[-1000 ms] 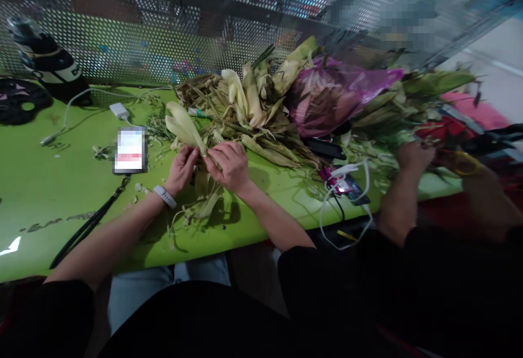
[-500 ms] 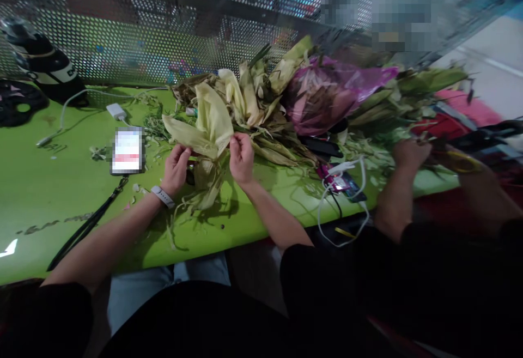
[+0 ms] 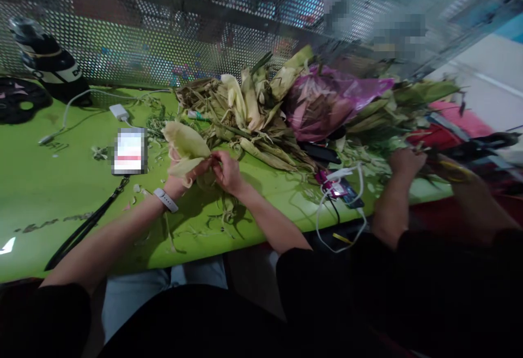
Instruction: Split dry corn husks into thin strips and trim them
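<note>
Pale yellow-green corn husk (image 3: 187,143) is bunched in my left hand (image 3: 180,179), its broad leaves folding over the fingers and hiding part of them. My right hand (image 3: 227,171) meets it from the right, thumb and fingers pinched at the narrow end of the husk. Thin strands (image 3: 229,208) dangle onto the green table (image 3: 253,227) below my right hand. Behind both hands lies a big heap of dry corn husks (image 3: 249,102).
A pink plastic bag (image 3: 322,104) sits in the husk heap. Phones and white cables (image 3: 341,181) lie to the right, near a co-worker's hands (image 3: 408,163). A lit phone (image 3: 129,151) and dark bottle (image 3: 53,66) stand left. A perforated metal screen (image 3: 163,25) rises behind.
The husk leaves, spread upright between my hands before, are now folded leftward over my left hand. My right hand has moved left and down, close to my left hand.
</note>
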Demonstrator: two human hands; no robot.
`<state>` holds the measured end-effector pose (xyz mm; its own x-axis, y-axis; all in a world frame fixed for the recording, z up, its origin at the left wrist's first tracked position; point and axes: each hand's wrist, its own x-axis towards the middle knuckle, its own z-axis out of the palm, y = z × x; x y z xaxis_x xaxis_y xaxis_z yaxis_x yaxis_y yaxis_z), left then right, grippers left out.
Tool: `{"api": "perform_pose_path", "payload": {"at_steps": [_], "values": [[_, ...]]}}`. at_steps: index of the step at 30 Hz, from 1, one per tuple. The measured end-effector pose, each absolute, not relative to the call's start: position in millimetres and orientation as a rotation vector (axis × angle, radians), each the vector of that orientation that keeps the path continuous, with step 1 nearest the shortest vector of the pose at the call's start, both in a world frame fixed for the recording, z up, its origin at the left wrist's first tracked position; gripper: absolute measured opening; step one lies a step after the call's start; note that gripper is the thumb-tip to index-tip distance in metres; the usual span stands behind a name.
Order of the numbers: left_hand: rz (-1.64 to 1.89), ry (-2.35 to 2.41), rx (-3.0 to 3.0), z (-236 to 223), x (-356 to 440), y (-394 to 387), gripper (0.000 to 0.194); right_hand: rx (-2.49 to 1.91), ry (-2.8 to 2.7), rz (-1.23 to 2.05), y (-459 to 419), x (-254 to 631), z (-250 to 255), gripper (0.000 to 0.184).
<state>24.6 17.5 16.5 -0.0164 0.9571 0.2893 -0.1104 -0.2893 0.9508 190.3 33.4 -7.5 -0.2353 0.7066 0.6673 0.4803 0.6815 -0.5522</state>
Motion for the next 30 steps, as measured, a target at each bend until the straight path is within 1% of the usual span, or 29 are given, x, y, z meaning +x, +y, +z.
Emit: {"api": "perform_pose_path", "payload": {"at_steps": [3, 6, 11, 14, 15, 17, 18, 19, 22, 23, 26, 28, 30], "values": [[1.528, 1.011, 1.335, 11.0, 20.0, 24.9, 0.036, -0.922, -1.825, 0.246, 31.2, 189.9, -7.1, 0.025], [1.580, 1.034, 1.343, 5.4, 14.2, 37.9, 0.035, -0.957, -1.689, 0.255, 33.3, 191.6, -6.1, 0.024], [1.639, 1.018, 1.415, -0.6, 7.5, 50.9, 0.029, -1.055, -1.411, 0.351, 42.0, 195.4, -4.2, 0.028], [1.597, 1.082, 1.426, -4.2, 7.1, 49.6, 0.024, -1.055, -1.469, 0.505, 40.3, 194.0, -1.4, 0.028], [1.586, 1.111, 1.427, -5.0, 7.7, 48.3, 0.023, -1.048, -1.535, 0.549, 38.3, 192.6, -0.3, 0.032], [1.560, 1.131, 1.445, -5.5, 10.1, 45.2, 0.022, -1.051, -1.665, 0.555, 34.4, 189.5, 1.6, 0.053], [1.543, 1.114, 1.464, -5.1, 11.7, 43.5, 0.022, -1.061, -1.707, 0.522, 33.1, 188.1, 2.3, 0.060], [1.525, 1.090, 1.485, -4.4, 13.5, 41.8, 0.021, -1.075, -1.728, 0.485, 32.7, 187.2, 2.6, 0.059], [1.486, 1.031, 1.533, -0.5, 18.5, 37.7, 0.019, -1.141, -1.665, 0.457, 36.5, 188.6, 1.8, 0.028], [1.491, 1.016, 1.534, 1.2, 19.6, 36.9, 0.018, -1.164, -1.612, 0.465, 38.9, 190.2, 1.3, 0.023], [1.535, 0.966, 1.517, 6.2, 20.8, 36.3, 0.016, -1.185, -1.463, 0.521, 45.2, 195.4, 0.6, 0.026], [1.534, 0.977, 1.485, 8.1, 20.2, 37.2, 0.018, -1.160, -1.417, 0.569, 46.9, 196.7, 1.4, 0.030], [1.527, 1.008, 1.426, 7.8, 19.7, 38.1, 0.020, -1.153, -1.413, 0.565, 45.8, 195.3, 3.3, 0.030]]}}
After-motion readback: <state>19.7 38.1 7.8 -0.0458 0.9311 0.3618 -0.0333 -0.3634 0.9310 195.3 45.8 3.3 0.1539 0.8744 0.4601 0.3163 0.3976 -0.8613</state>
